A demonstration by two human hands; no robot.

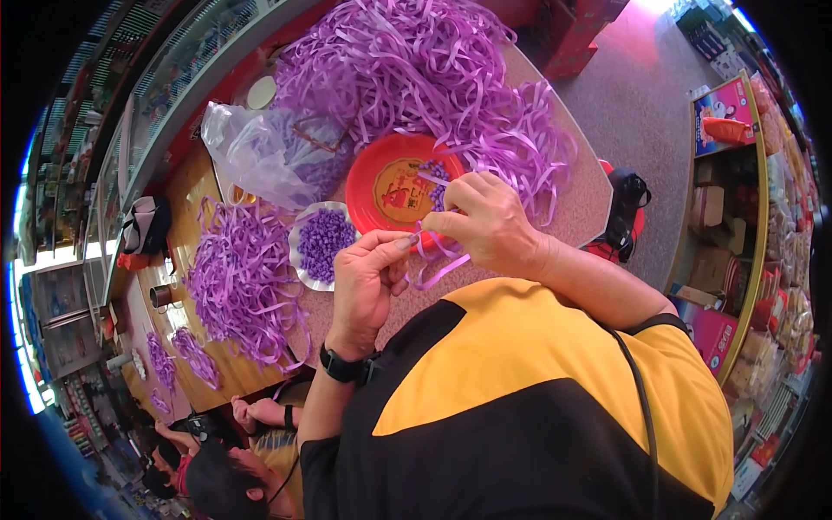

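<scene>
A thin purple ribbon [426, 279] hangs in loops below my fingers, in front of the red plate. Its end is pinched between the thumb and fingertips of my left hand [362, 282]. My right hand [492, 221] is closed on the same ribbon, thumb and forefinger together, close to the left fingertips. Whether a bead sits at the pinch is too small to tell. Behind my hands lies the red plate [362, 189], with purple beads [438, 184] on its right side, partly covered by my right hand. Left of it stands a white scalloped dish [295, 251] full of darker purple beads [325, 241].
A large heap of purple ribbons [390, 65] covers the table's far side; another ribbon pile [238, 282] lies left. A clear plastic bag [243, 147] stands behind the dish. Another person [230, 477] sits at lower left. Shelves [719, 225] line the right.
</scene>
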